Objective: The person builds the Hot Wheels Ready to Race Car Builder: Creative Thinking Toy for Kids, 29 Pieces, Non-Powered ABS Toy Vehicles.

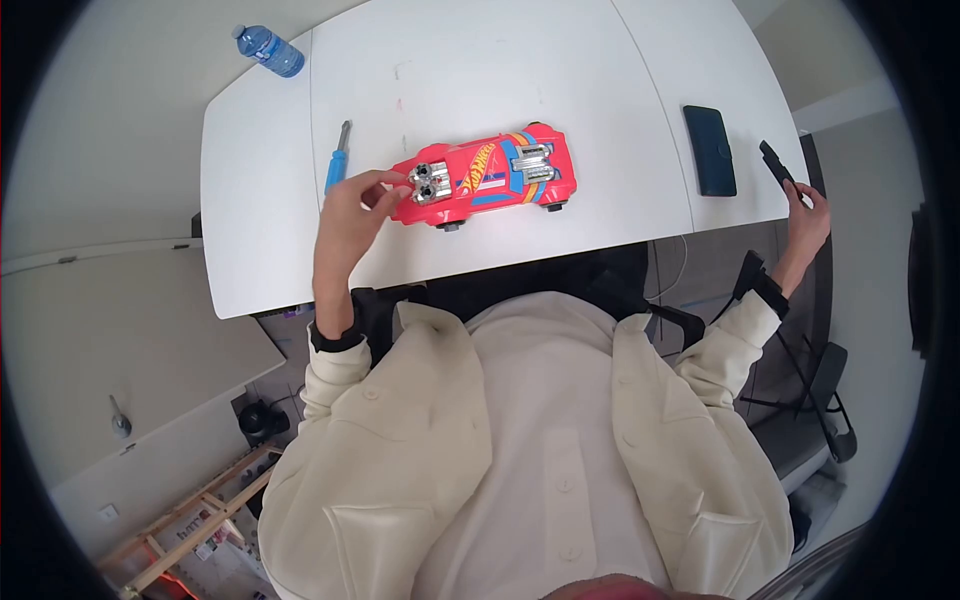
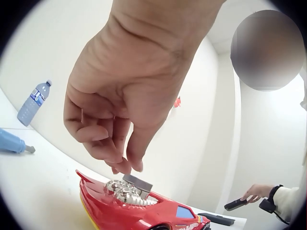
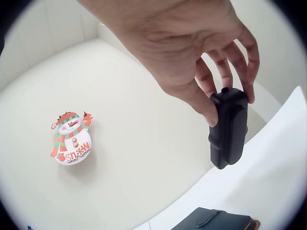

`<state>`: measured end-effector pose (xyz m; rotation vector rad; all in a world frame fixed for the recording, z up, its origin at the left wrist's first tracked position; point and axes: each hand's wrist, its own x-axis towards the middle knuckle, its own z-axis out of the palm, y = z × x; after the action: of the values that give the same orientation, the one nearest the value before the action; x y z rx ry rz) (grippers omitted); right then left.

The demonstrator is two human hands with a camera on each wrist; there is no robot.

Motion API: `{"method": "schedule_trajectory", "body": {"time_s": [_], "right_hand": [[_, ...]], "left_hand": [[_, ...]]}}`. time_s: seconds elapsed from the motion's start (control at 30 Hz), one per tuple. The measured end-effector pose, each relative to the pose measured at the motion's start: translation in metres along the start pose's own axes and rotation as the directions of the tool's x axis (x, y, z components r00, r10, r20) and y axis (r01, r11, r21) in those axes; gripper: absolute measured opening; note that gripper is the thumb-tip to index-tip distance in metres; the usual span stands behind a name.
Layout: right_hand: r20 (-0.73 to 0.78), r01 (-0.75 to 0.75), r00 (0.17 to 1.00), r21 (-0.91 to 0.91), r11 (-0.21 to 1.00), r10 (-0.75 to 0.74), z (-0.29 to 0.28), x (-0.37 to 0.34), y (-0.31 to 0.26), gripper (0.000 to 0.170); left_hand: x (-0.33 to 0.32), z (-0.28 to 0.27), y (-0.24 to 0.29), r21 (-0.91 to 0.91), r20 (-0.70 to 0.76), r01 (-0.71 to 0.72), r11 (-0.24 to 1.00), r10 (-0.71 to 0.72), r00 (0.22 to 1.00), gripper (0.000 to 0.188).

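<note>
A red Hot Wheels toy car (image 1: 500, 175) with chrome engine parts stands on the white table. Over its chrome engine (image 2: 129, 191) at one end is my left hand (image 1: 350, 215), thumb and fingertips bent downward just above the metal-look piece. Nothing shows between those fingers in the left wrist view. At the table's right edge my right hand (image 1: 808, 220) pinches a black oblong device (image 3: 229, 128) by one end, thumb on one side and fingers on the other. It is held raised, its far end pointing away from the palm.
A blue-handled screwdriver (image 1: 338, 165) lies left of the car. At the table's far left corner is a blue water bottle (image 1: 270, 50). A dark wallet-style phone case (image 1: 710, 150) lies near the right side. A snowman decoration (image 3: 73, 139) shows on the pale wall.
</note>
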<state>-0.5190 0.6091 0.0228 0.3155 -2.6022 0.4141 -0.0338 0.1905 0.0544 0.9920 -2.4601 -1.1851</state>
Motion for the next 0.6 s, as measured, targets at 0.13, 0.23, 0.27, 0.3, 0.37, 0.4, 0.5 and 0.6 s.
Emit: {"method": "schedule_trajectory", "body": {"time_s": [0.13, 0.23, 0.27, 0.3, 0.37, 0.4, 0.5, 0.6], "right_hand": [[0.061, -0.054, 0.997, 0.085, 0.995, 0.049, -0.003, 0.002, 0.003, 0.036], [0.115, -0.125, 0.987, 0.138, 0.982, 0.110, -0.007, 0.002, 0.001, 0.035], [0.090, -0.099, 0.992, 0.154, 0.983, 0.086, -0.007, 0.002, 0.002, 0.034], [0.089, -0.098, 0.992, 0.155, 0.983, 0.085, -0.007, 0.002, 0.002, 0.034], [0.056, -0.093, 0.995, 0.206, 0.974, 0.083, -0.011, -0.002, -0.001, 0.035], [0.057, -0.094, 0.995, 0.204, 0.974, 0.084, -0.011, -0.003, 0.000, 0.035], [0.057, -0.100, 0.994, 0.166, 0.981, 0.091, -0.013, -0.004, 0.001, 0.034], [0.122, -0.102, 0.989, 0.142, 0.985, 0.085, -0.013, -0.007, 0.004, 0.037]], "left_hand": [[-0.009, -0.008, -0.001, 0.060, -0.076, 0.058, 0.997, -0.053, 0.996, 0.018], [-0.014, -0.010, -0.002, 0.054, -0.099, 0.064, 0.996, -0.058, 0.993, 0.018], [-0.015, -0.010, -0.003, 0.048, -0.114, 0.071, 0.996, -0.065, 0.991, 0.019], [-0.017, -0.011, -0.005, 0.047, -0.116, 0.070, 0.996, -0.064, 0.991, 0.019], [-0.019, -0.014, -0.010, 0.076, -0.123, 0.076, 0.994, -0.066, 0.990, 0.018], [-0.020, -0.015, -0.010, 0.076, -0.120, 0.077, 0.994, -0.067, 0.990, 0.018], [-0.020, -0.016, -0.012, 0.089, -0.138, 0.073, 0.993, -0.060, 0.989, 0.018], [-0.021, -0.014, -0.012, 0.088, -0.142, 0.094, 0.992, -0.081, 0.987, 0.017]]}}
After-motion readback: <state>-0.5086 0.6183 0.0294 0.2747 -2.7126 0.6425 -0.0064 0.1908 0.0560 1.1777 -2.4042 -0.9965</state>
